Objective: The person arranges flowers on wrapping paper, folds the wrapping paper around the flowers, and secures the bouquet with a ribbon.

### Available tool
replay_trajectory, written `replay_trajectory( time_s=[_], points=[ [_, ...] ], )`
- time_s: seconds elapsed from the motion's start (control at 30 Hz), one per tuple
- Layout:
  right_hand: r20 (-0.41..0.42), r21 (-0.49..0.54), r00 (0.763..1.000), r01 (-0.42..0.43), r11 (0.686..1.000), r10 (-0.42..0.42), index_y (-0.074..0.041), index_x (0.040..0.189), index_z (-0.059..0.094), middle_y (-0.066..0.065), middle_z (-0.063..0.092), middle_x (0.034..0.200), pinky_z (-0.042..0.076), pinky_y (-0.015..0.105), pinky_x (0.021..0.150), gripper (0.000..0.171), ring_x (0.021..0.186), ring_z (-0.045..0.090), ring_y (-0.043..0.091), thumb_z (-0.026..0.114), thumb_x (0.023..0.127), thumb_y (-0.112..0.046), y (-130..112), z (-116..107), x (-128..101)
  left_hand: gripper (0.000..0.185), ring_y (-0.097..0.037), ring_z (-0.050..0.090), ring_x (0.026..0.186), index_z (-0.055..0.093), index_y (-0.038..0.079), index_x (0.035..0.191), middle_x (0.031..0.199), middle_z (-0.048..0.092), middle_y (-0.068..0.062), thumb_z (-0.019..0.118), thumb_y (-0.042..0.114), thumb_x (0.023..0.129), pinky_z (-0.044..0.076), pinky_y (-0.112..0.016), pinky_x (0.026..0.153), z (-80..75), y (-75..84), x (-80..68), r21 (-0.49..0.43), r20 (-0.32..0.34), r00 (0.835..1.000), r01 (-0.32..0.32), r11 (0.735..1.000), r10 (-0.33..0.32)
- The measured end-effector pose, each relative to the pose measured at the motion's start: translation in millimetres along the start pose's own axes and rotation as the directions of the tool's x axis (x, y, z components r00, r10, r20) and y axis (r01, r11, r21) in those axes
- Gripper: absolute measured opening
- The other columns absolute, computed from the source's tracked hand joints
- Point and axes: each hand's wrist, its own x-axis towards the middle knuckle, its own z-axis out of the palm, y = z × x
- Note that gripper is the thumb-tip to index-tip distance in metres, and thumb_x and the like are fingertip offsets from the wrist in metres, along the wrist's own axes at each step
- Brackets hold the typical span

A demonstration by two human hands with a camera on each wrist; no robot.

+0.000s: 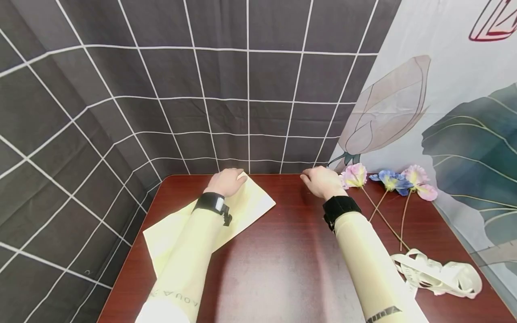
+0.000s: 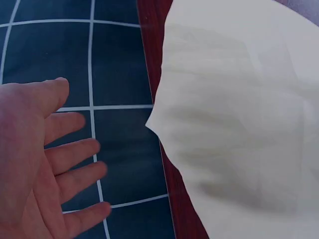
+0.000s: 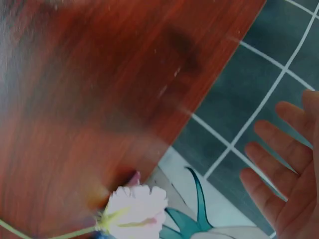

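A pale yellow sheet of wrapping paper (image 1: 226, 215) is seen lying flat on the dark red wooden desk (image 1: 282, 260), spread from the middle of the desk toward 8 o'clock, with its far corner near the back edge. The left hand (image 1: 227, 181) is placed at that far corner, at about 11 o'clock from the desk's middle. In the left wrist view the grip of this hand (image 2: 45, 159) is shown wide, the fingers (image 2: 75, 149) straight and spread, nothing held, with the paper (image 2: 239, 124) just beside it and the grid-patterned dark cloth (image 2: 119, 64) behind.

The right hand (image 1: 322, 181) is held at the back edge of the desk at about 1 o'clock, well apart from the left hand. Its grip (image 3: 286, 169) is likewise wide in the right wrist view, the fingers (image 3: 274, 149) straight and nothing held. Whether either palm touches the desk cannot be told.

Just beside the right hand, at its 3 o'clock, a pink artificial flower (image 1: 354, 175) is laid on the desk; its head (image 3: 134, 209) is seen at the desk's edge in the right wrist view. Further toward 3 o'clock a blue flower (image 1: 389, 179) and a second pink flower (image 1: 420, 186) are laid, their thin stems running toward 6 o'clock. A loose coil of cream ribbon (image 1: 438, 273) is seen at 5 o'clock, near the stem ends. A floral printed cloth (image 1: 452, 103) is hung at the right.
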Motion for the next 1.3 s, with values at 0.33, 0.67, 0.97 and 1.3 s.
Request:
replay_trajectory(
  time_s=[0.33, 0.67, 0.97, 1.3],
  points=[
    [0.033, 0.154, 0.996, 0.074, 0.985, -0.080, -0.023, 0.112, 0.071, -0.003, 0.070, 0.107, 0.049, 0.047, 0.087, 0.026, 0.101, 0.065, 0.021, 0.054, 0.094, -0.032, -16.6, 28.8, -16.5, 0.043, -0.022, 0.052, 0.124, 0.058, 0.021, 0.132, 0.132, 0.059, 0.001, 0.045, 0.043, 0.097, 0.044, -0.046, 0.097, 19.4, -15.1, -33.5, -0.128, -0.029, 0.994, -0.105, 0.986, 0.102],
    [0.047, 0.203, 0.977, 0.196, 0.959, -0.209, -0.018, 0.127, 0.062, -0.001, 0.062, 0.125, 0.041, 0.040, 0.102, 0.035, 0.120, 0.054, 0.017, 0.056, 0.094, -0.028, -44.3, 45.1, -31.8, 0.044, -0.020, 0.048, 0.129, 0.054, 0.016, 0.135, 0.135, 0.055, -0.001, 0.050, 0.037, 0.097, 0.036, -0.039, 0.106, 43.2, -38.7, -87.1, -0.204, -0.084, 0.986, -0.156, 0.966, 0.142],
    [0.057, 0.204, 0.924, 0.361, 0.910, -0.379, -0.014, 0.139, 0.050, 0.008, 0.043, 0.146, 0.030, 0.039, 0.111, 0.045, 0.136, 0.038, 0.026, 0.054, 0.096, -0.029, -69.3, 69.3, -43.5, 0.053, -0.026, 0.040, 0.134, 0.045, 0.013, 0.142, 0.144, 0.046, -0.008, 0.053, 0.036, 0.096, 0.030, -0.043, 0.110, 74.6, -46.6, -122.9, -0.265, -0.040, 0.992, -0.125, 0.956, 0.119],
    [0.096, 0.186, 0.877, 0.449, 0.874, -0.470, -0.013, 0.141, 0.047, 0.010, 0.037, 0.150, 0.029, 0.043, 0.111, 0.049, 0.140, 0.028, 0.031, 0.054, 0.096, -0.033, -82.3, 86.9, -56.7, 0.058, -0.036, 0.017, 0.143, 0.038, 0.006, 0.145, 0.153, 0.027, -0.017, 0.053, 0.034, 0.096, 0.016, -0.058, 0.111, 93.9, -46.6, -147.1, -0.229, -0.042, 0.990, -0.138, 0.963, 0.132]
  ],
)
